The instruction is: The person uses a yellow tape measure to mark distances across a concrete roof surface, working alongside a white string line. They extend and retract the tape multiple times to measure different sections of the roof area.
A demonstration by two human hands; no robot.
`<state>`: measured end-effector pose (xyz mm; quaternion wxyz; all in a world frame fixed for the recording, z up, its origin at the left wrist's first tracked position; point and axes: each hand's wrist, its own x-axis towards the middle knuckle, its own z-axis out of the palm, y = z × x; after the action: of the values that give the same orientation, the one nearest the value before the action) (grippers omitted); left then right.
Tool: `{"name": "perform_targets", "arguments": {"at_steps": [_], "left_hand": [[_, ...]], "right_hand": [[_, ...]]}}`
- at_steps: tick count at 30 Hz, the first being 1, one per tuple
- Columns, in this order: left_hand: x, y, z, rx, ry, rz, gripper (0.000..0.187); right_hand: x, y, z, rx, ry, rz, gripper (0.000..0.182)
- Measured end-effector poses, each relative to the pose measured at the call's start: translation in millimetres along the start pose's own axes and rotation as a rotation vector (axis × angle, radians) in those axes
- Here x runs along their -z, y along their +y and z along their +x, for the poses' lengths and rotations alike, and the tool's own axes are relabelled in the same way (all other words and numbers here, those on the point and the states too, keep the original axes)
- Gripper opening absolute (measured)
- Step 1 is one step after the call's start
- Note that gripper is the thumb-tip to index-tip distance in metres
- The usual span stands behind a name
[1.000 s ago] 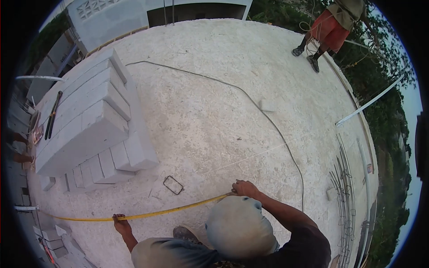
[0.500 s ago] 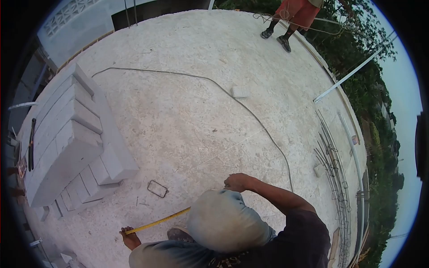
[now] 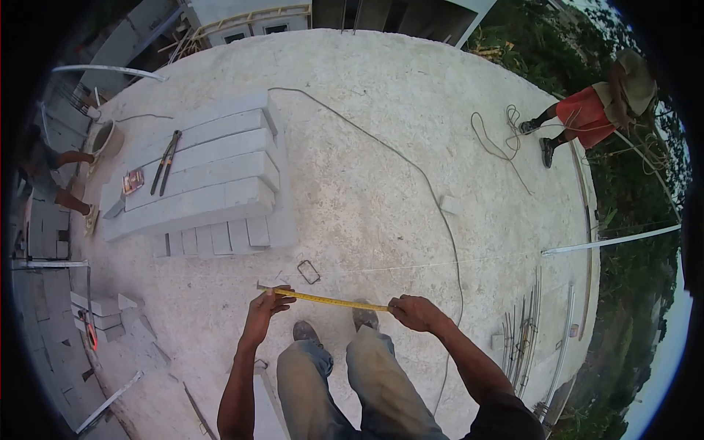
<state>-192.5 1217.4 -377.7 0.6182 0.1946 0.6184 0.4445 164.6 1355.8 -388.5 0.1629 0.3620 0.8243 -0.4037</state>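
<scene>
A yellow tape measure point(image 3: 334, 299) stretches nearly level between my two hands, above my shoes. My left hand point(image 3: 264, 309) is closed on its left end, where a short grey tip juts past the fingers. At the other end my right hand point(image 3: 416, 312) is closed around the tape measure, and its case is hidden in the fist. A bent metal stirrup point(image 3: 309, 272) lies on the concrete just beyond the blade.
Stacked grey blocks point(image 3: 198, 180) carry bolt cutters point(image 3: 166, 163) at the left. A cable point(image 3: 381, 139) curves over the concrete floor point(image 3: 352, 198). Rebar point(image 3: 521, 337) lies at the right. One person stands far right with rope point(image 3: 506, 150); another is at the far left beside a bucket point(image 3: 108, 138).
I have risen from a crouch to standing. My left hand has lifted off the floor with the tape end, and my right hand now shows holding the other end.
</scene>
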Motion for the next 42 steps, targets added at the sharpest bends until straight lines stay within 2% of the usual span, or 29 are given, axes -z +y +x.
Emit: {"name": "perform_targets", "arguments": {"at_steps": [2, 4, 6, 8, 9, 12, 13, 14, 16, 17, 18, 20, 22, 24, 25, 26, 29, 33, 36, 38, 40, 42], "left_hand": [[-31.1, 55.5, -16.3, -0.167, -0.006, -0.051, 0.055], [-79.0, 103.4, -43.4, -0.214, -0.014, -0.033, 0.056], [-127.6, 118.6, -72.3, -0.157, -0.123, 0.073, 0.056], [-176.7, 105.3, -101.9, -0.08, -0.247, 0.084, 0.057], [-201.3, 110.6, -121.0, -0.012, -0.316, 0.091, 0.057], [-248.1, 160.6, -162.0, 0.274, -0.444, 0.128, 0.065], [-260.8, 166.2, -166.8, 0.208, -0.409, 0.102, 0.061], [-271.2, 175.3, -171.3, 0.201, -0.395, 0.094, 0.061], [-284.6, 204.1, -175.1, 0.28, -0.418, 0.204, 0.055], [-285.2, 225.8, -170.6, 0.353, -0.51, 0.392, 0.052], [-286.2, 248.0, -166.2, 0.342, -0.5, 0.385, 0.052], [-289.9, 278.6, -162.9, 0.369, -0.618, 0.59, 0.053], [-288.1, 290.1, -160.5, 0.351, -0.555, 0.493, 0.047], [-281.7, 317.0, -143.7, 0.201, -0.581, 0.562, 0.044], [-280.1, 332.7, -138.8, 0.288, -0.503, 0.559, 0.039], [-274.4, 346.7, -131.8, 0.29, -0.51, 0.56, 0.039], [-244.7, 394.4, -100.6, 0.248, -0.631, 0.702, 0.037], [-194.2, 419.4, -30.6, 0.184, -0.756, 0.805, 0.032], [-159.7, 456.1, 16.5, 0.299, -0.674, 0.742, 0.029], [-152.1, 498.1, 42.7, 0.25, -0.628, 0.786, 0.031], [-150.4, 536.9, 75.0, 0.296, -0.658, 0.842, 0.029], [-149.4, 568.4, 104.7, 0.338, -0.69, 0.918, 0.028]], "right_hand": [[26.0, -30.0, -24.8, 0.148, 0.11, 0.053, 0.023], [70.3, -85.6, -60.2, -0.021, 0.057, 0.349, 0.02], [86.0, -116.3, -94.8, -0.016, 0.2, 0.508, 0.019], [99.1, -145.2, -129.6, -0.061, 0.329, 0.742, 0.018], [115.6, -164.3, -149.5, -0.145, 0.339, 0.859, 0.018], [129.5, -180.9, -184.2, -0.083, 0.58, 0.893, 0.016], [142.1, -184.2, -198.9, -0.164, 0.556, 0.941, 0.015], [150.8, -181.2, -210.1, -0.153, 0.545, 0.934, 0.015], [160.9, -168.3, -226.6, -0.162, 0.592, 0.939, 0.015], [170.2, -165.5, -232.9, -0.126, 0.597, 0.951, 0.016], [180.2, -163.1, -232.7, -0.113, 0.592, 0.941, 0.016], [198.9, -157.7, -231.9, -0.116, 0.587, 1.165, 0.021], [238.6, -169.3, -225.5, -0.17, 0.607, 1.202, 0.025], [270.9, -169.5, -212.6, -0.157, 0.661, 1.273, 0.023], [285.7, -165.1, -201.6, -0.154, 0.693, 1.309, 0.023], [298.2, -159.6, -193.4, -0.157, 0.723, 1.348, 0.023], [343.7, -142.6, -163.2, -0.186, 0.825, 1.359, 0.023], [412.6, -102.5, -122.3, -0.266, 1.008, 1.406, 0.022], [472.1, -76.7, -98.3, -0.407, 1.175, 1.443, 0.022], [505.1, -53.9, -82.7, -0.485, 1.233, 1.492, 0.022], [531.9, -51.1, -53.0, -0.468, 1.183, 1.568, 0.023], [554.2, -61.4, -23.4, -0.415, 1.017, 1.571, 0.022]]}}
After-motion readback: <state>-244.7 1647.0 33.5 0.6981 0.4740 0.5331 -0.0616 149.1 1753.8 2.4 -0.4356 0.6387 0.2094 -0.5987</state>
